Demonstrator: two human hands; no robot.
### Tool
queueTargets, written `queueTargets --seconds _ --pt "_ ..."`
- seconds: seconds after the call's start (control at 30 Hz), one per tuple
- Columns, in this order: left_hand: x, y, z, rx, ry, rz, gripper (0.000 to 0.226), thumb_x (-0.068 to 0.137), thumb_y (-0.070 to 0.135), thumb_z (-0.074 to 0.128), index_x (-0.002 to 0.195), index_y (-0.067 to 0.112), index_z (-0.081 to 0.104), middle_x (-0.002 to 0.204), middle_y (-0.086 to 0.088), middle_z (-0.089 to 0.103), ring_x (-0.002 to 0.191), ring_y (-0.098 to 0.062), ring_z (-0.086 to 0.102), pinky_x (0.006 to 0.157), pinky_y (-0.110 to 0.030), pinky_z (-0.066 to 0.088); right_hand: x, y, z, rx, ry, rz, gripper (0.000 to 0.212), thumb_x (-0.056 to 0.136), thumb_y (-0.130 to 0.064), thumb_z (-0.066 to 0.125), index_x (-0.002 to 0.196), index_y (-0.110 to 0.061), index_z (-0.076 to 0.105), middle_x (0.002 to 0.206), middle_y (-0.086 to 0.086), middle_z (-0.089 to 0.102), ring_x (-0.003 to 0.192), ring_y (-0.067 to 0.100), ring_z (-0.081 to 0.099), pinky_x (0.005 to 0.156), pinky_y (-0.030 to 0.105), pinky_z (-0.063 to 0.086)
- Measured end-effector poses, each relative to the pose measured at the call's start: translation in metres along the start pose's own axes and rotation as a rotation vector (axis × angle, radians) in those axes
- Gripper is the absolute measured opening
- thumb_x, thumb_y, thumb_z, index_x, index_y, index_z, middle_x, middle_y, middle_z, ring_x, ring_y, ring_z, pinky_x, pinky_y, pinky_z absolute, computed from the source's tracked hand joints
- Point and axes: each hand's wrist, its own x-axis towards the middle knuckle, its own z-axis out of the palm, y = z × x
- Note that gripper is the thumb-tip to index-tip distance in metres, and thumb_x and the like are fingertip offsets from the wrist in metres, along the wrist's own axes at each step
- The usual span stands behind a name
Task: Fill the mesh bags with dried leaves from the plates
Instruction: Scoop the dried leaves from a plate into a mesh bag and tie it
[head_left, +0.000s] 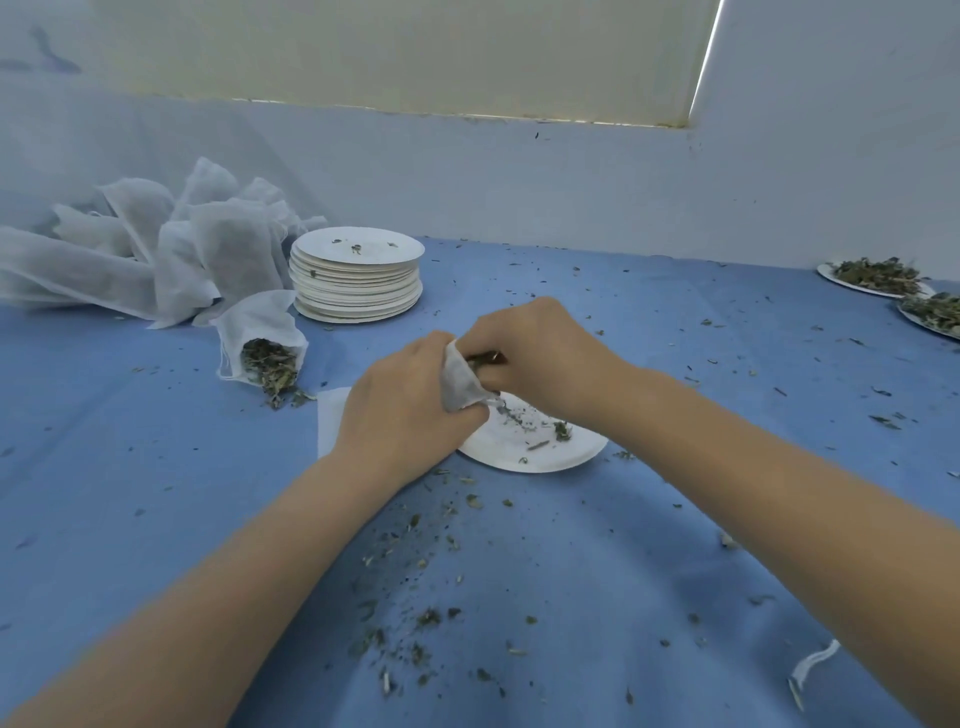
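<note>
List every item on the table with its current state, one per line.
Left hand: grips mesh bag, held open.
Right hand: pinches leaves at the bag's mouth.
Near plate: almost emptied, scraps left.
Filled bag: lying open, leaves spilling.
Plate stack: empty, crumbs on top.
Far plates: heaped with leaves.
</note>
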Motion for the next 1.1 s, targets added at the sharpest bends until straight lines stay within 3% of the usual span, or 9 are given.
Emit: queueTargets --seconds 0.2,0.3,0.37,0.5,0.57,0.7,0.83,1.0,1.1 --pt "0.001 -0.004 -0.003 -0.094 -0.017 -0.027 0.038 0.067 0.039 0.066 0.098 0.025 0.049 0.083 0.011 0.055 0.079 -0.014 0.053 0.063 -0.03 0.042 0.0 -0.001 -0.018 0.415 -0.267 0.155 0.026 0.084 -0.005 0.057 0.105 -0.013 0.071 0.081 0.005 0.065 0.059 0.003 0.051 0.057 0.009 0.041" --pt "0.001 -0.005 -0.003 -0.077 -0.028 -0.008 0.038 0.068 0.042 0.065 0.098 0.028 0.047 0.081 0.014 0.051 0.078 -0.012 0.05 0.062 -0.027 0.037 0.0 0.007 -0.027 0.731 -0.434 0.184 0.032 0.088 0.009 0.042 0.114 0.01 0.061 0.113 0.02 0.066 0.103 0.025 0.063 0.091 0.022 0.051" --pt "0.001 -0.005 -0.003 -0.09 -0.02 -0.013 0.042 0.069 0.041 0.068 0.105 0.027 0.051 0.087 0.012 0.055 0.082 -0.013 0.051 0.066 -0.029 0.041 0.003 0.011 -0.03 0.862 -0.447 0.231 0.03 0.092 0.009 0.041 0.115 0.013 0.059 0.118 0.022 0.063 0.111 0.027 0.06 0.095 0.023 0.049" --pt "0.001 -0.005 -0.004 -0.095 -0.011 -0.024 0.045 0.07 0.04 0.068 0.11 0.027 0.052 0.091 0.013 0.056 0.083 -0.011 0.051 0.067 -0.028 0.04 0.004 0.013 -0.028 0.601 -0.335 0.238 0.022 0.093 -0.006 0.055 0.109 -0.006 0.07 0.103 0.004 0.072 0.089 0.004 0.068 0.083 0.017 0.053" --pt "0.0 -0.004 -0.005 -0.106 -0.01 -0.027 0.045 0.07 0.039 0.067 0.111 0.028 0.052 0.091 0.015 0.054 0.083 -0.009 0.05 0.068 -0.025 0.037 0.004 0.011 -0.026 0.387 -0.226 0.23 0.018 0.087 -0.011 0.063 0.098 -0.02 0.075 0.086 -0.008 0.073 0.064 -0.009 0.062 0.06 0.008 0.047" --pt "-0.002 0.002 -0.003 -0.145 0.005 -0.037 0.038 0.069 0.039 0.066 0.102 0.026 0.054 0.084 0.013 0.056 0.08 -0.011 0.052 0.064 -0.026 0.037 0.005 0.005 -0.011 0.319 -0.008 0.228 0.015 0.078 -0.011 0.07 0.084 -0.024 0.077 0.064 -0.016 0.066 0.051 -0.008 0.052 0.045 0.006 0.035" --pt "-0.003 0.004 -0.003 -0.178 0.005 -0.052 0.042 0.068 0.039 0.065 0.105 0.023 0.055 0.087 0.008 0.059 0.083 -0.015 0.055 0.068 -0.03 0.043 0.005 -0.004 0.004 0.36 0.05 0.232 0.014 0.081 -0.012 0.066 0.083 -0.023 0.076 0.06 -0.016 0.06 0.057 -0.001 0.051 0.05 0.01 0.038" --pt "0.0 0.001 -0.006 -0.21 0.009 -0.048 0.047 0.069 0.041 0.066 0.111 0.027 0.053 0.086 0.013 0.058 0.082 -0.012 0.053 0.061 -0.023 0.037 -0.003 0.002 -0.024 0.46 -0.24 0.123 0.024 0.092 -0.011 0.055 0.093 -0.029 0.072 0.081 -0.01 0.071 0.066 -0.007 0.06 0.059 0.004 0.043" --pt "0.0 -0.001 -0.005 -0.252 0.031 -0.048 0.05 0.07 0.037 0.072 0.115 0.028 0.052 0.091 0.012 0.061 0.085 -0.01 0.053 0.062 -0.017 0.037 -0.004 0.006 -0.025 0.436 -0.084 0.134 0.025 0.082 -0.013 0.066 0.087 -0.037 0.071 0.081 -0.013 0.073 0.077 -0.005 0.065 0.071 0.01 0.048"
